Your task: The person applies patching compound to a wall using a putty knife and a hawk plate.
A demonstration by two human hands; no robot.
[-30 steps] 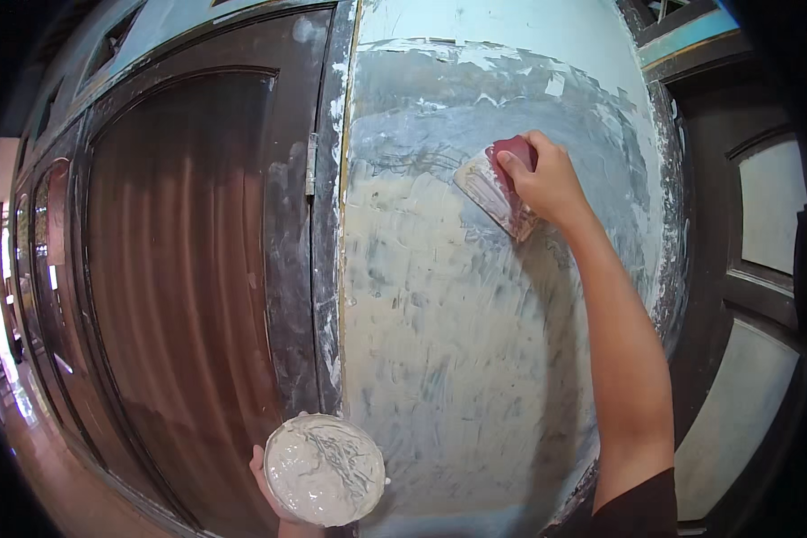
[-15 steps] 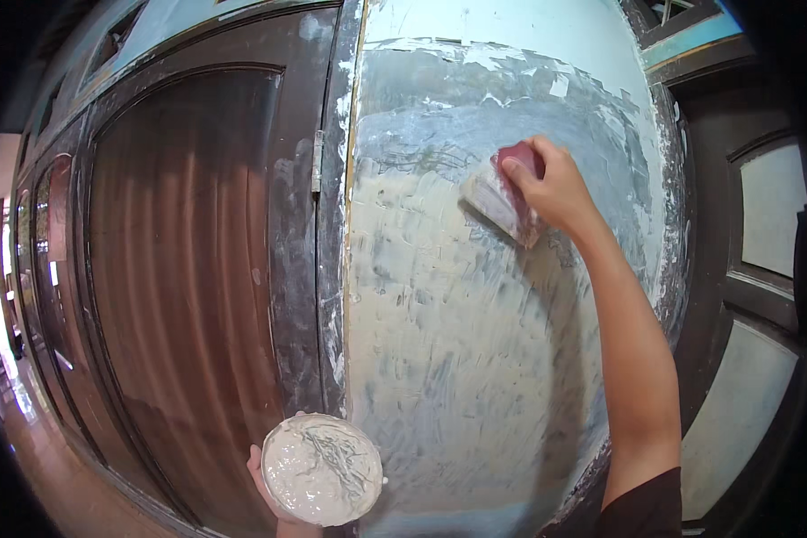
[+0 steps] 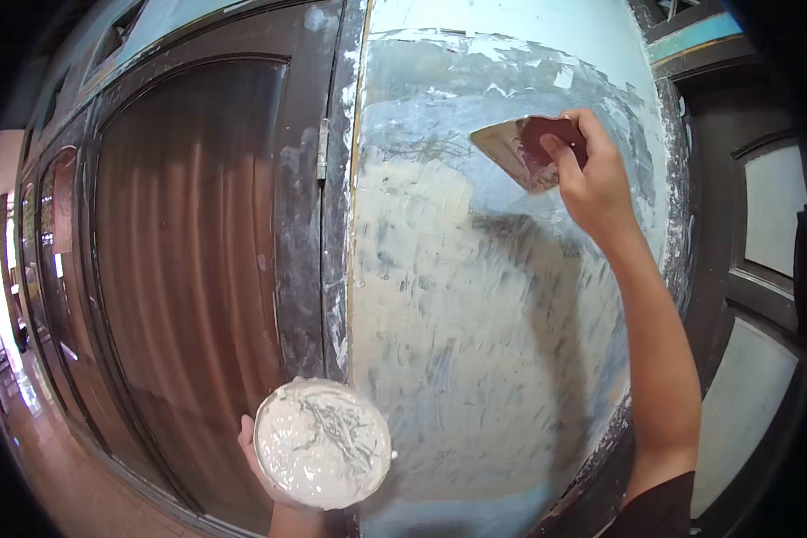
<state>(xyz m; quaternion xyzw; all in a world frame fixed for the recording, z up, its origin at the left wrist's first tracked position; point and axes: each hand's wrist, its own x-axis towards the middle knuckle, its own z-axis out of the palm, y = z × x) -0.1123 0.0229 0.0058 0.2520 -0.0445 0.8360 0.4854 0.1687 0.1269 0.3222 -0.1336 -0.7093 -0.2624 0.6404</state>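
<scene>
My right hand (image 3: 592, 175) grips a putty knife (image 3: 511, 148) with a dark red handle and a wide blade smeared with pale paste. The blade stands off the wall and casts a shadow on it. Behind it, the wall (image 3: 457, 296) carries a patchy cream coat over its lower part and bare bluish grey above. Low in the view, my left hand (image 3: 258, 453) is wrapped round a round tub of cream putty (image 3: 318, 448). The putty's surface is wet, with dark ridged streaks. Most of the left fingers are hidden beneath the tub.
On the left is a dark wooden door (image 3: 188, 242) with a glossy brown panel and a metal hinge (image 3: 323, 148). A dark wooden frame with pale panels (image 3: 769, 211) stands on the right. A tiled floor (image 3: 63, 439) shows at the lower left.
My right hand has moved the putty knife up and to the right, off the wall, and turned its blade. The tub in my left hand has risen slightly.
</scene>
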